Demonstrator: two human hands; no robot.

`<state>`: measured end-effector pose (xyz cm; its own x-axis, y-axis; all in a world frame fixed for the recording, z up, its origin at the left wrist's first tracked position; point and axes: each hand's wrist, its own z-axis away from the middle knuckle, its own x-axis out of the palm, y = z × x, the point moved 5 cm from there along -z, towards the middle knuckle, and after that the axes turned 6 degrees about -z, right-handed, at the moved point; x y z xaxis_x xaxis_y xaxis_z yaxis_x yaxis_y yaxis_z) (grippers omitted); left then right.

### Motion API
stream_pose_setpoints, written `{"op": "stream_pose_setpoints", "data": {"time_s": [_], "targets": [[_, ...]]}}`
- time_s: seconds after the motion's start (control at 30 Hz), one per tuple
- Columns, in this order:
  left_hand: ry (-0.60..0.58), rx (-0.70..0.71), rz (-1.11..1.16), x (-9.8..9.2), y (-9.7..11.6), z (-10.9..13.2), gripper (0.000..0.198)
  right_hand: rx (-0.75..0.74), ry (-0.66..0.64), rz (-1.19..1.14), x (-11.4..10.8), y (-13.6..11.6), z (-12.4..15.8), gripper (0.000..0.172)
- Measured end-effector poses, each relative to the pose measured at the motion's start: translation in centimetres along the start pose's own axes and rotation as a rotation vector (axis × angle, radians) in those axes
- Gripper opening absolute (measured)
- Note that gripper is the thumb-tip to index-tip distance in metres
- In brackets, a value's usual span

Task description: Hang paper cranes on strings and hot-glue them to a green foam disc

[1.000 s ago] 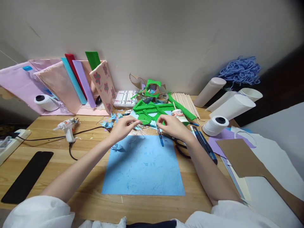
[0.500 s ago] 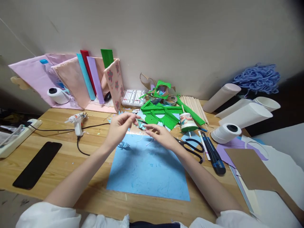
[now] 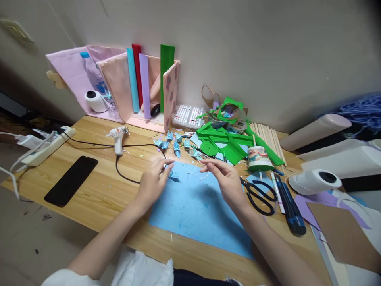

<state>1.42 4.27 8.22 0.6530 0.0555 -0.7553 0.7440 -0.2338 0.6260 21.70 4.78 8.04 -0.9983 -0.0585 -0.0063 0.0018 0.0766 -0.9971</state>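
Note:
My left hand (image 3: 153,180) hovers over the left edge of a blue paper sheet (image 3: 199,210), fingers curled together. A small dark bit shows by its fingertips, too little to name. Right beside those fingertips, a folded light-blue paper piece (image 3: 175,174) with a drawn pattern sits on the sheet. My right hand (image 3: 226,178) is above the sheet's right side, thumb and fingers pinched; what is between them, if anything, is too small to see. White thread (image 3: 192,171) lies near its fingertips. Several folded blue paper pieces (image 3: 176,149) are grouped beyond the sheet.
Black scissors (image 3: 262,196), a blue-black cutter (image 3: 293,214) and a white spool (image 3: 315,181) lie to the right. A glue gun (image 3: 118,139) with its cord and a phone (image 3: 71,180) are left. Green crepe paper (image 3: 235,147) and a marker box (image 3: 189,116) stand behind.
My view has swung left. My left hand has moved away from my right, leftward and down to the folded piece on the sheet. The right hand stays over nearly the same area.

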Motion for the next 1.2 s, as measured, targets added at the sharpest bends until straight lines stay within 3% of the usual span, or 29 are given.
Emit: {"op": "stream_pose_setpoints", "data": {"time_s": [0.07,0.17,0.33,0.63,0.87,1.07,1.2], "targets": [[0.021,-0.119,-0.081,-0.5,-3.5,0.3,0.028,0.021,-0.053,0.020,-0.1,1.0,0.4,0.024],[-0.065,-0.193,-0.143,0.2,-6.8,0.4,0.027,0.107,-0.140,0.029,0.8,2.9,1.1,0.030],[-0.145,-0.242,-0.125,1.8,-8.3,-0.1,0.022,0.143,-0.171,0.099,2.5,4.5,1.6,0.027],[-0.207,-0.221,0.034,2.4,-8.4,-0.7,0.021,0.065,-0.234,0.177,4.5,5.0,1.2,0.025],[-0.308,-0.172,0.332,2.3,-6.0,-1.9,0.020,-0.016,-0.130,0.192,1.6,3.0,1.2,0.022],[-0.220,-0.132,0.534,4.0,-2.8,-2.6,0.012,-0.034,-0.003,0.235,-0.2,2.6,2.9,0.011],[-0.160,-0.114,0.556,5.9,-2.3,-2.2,0.011,-0.154,0.046,0.407,-0.5,3.0,3.5,0.009]]}}
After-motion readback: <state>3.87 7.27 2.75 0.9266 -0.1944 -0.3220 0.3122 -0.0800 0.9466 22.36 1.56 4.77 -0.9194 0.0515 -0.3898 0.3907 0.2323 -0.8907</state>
